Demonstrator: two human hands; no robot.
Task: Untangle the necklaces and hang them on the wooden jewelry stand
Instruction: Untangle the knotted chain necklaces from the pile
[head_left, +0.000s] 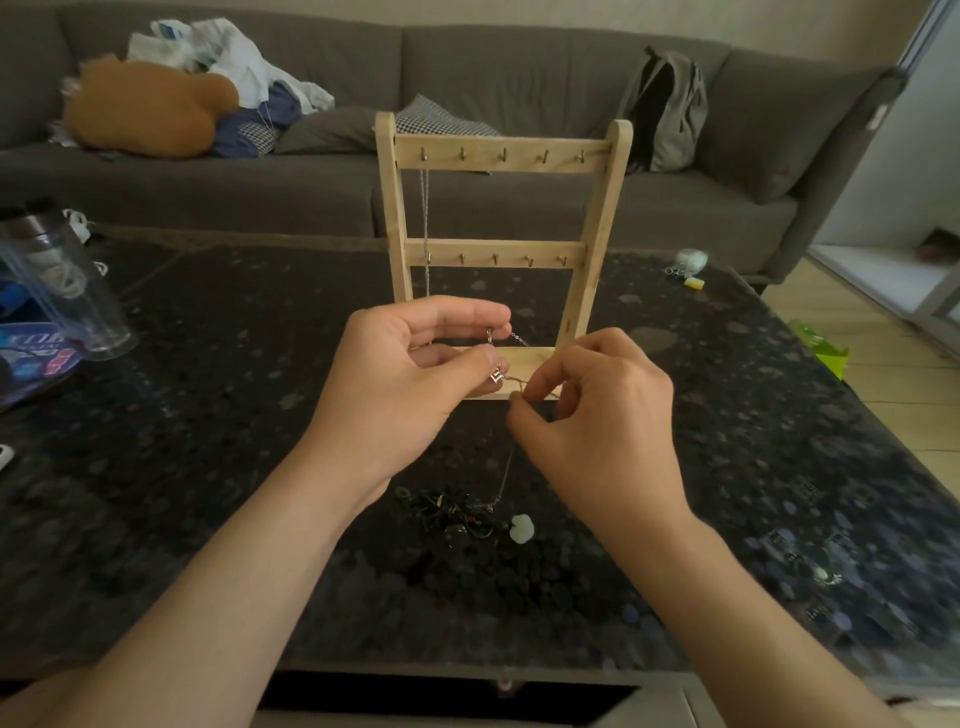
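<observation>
The wooden jewelry stand (501, 156) stands upright on the dark table, with two rows of small hooks. One silver chain (425, 218) hangs from its top left hook. In front of the stand's base my left hand (400, 384) pinches a thin silver necklace with a square pendant (497, 375). My right hand (597, 421) pinches the same chain just right of the pendant. The chain runs down from my right fingers to a tangled heap of dark necklaces (452, 512) on the table, beside a pale green pendant (522, 529).
A clear plastic tumbler (57, 280) lies at the table's left edge over blue packaging (31, 364). Small items (688, 265) sit at the far right corner. Behind the table (208, 415) runs a grey sofa (311, 192) with clothes, a brown cushion and a backpack (667, 109).
</observation>
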